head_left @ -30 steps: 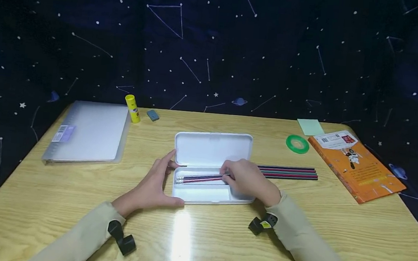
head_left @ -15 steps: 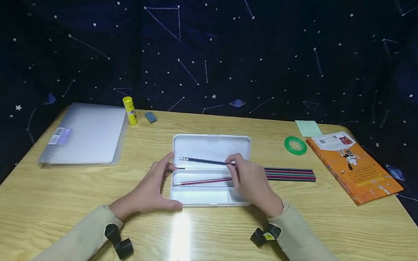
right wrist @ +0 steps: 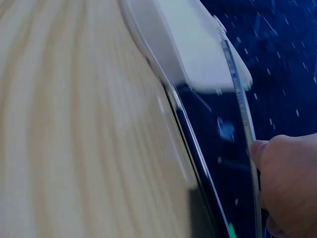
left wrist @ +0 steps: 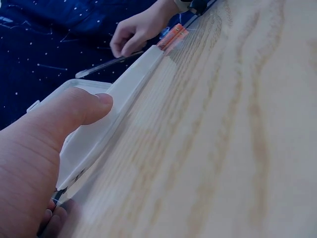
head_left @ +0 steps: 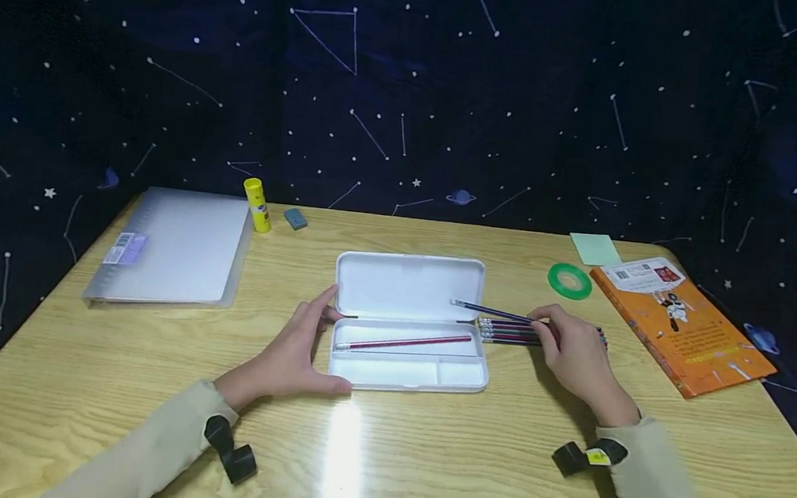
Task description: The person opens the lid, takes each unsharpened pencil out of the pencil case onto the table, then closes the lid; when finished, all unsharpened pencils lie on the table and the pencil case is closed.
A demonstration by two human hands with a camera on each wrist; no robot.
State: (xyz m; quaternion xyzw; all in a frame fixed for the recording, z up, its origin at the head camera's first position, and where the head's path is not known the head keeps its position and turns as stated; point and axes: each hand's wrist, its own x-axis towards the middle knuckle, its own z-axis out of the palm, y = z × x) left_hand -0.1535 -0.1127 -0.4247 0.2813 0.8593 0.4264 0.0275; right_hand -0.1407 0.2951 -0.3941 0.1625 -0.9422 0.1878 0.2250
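Observation:
An open white pencil case (head_left: 388, 372) lies in the middle of the table, its lid raised toward the back. My left hand (head_left: 284, 359) holds its left end, thumb at the front corner and fingers at the back; the left wrist view shows the thumb (left wrist: 81, 111) against the case's wall. One red pencil (head_left: 408, 342) lies in the long rear compartment. My right hand (head_left: 577, 359) pinches a dark blue pencil (head_left: 489, 311) near its far end, its eraser end pointing left. Below that pencil, several pencils (head_left: 505, 334) lie side by side at the case's right, partly hidden by the hand.
A clear binder (head_left: 174, 249), a yellow glue stick (head_left: 257, 205) and a blue eraser (head_left: 295, 219) are at the back left. Green tape (head_left: 569, 281), sticky notes (head_left: 594, 249) and an orange book (head_left: 683, 329) lie at the right. A dark starry cloth hangs behind.
The right hand has lifted the dark blue pencil out of the case and carried it right, over the row of pencils. The red pencil stays in the case; the left hand keeps its place.

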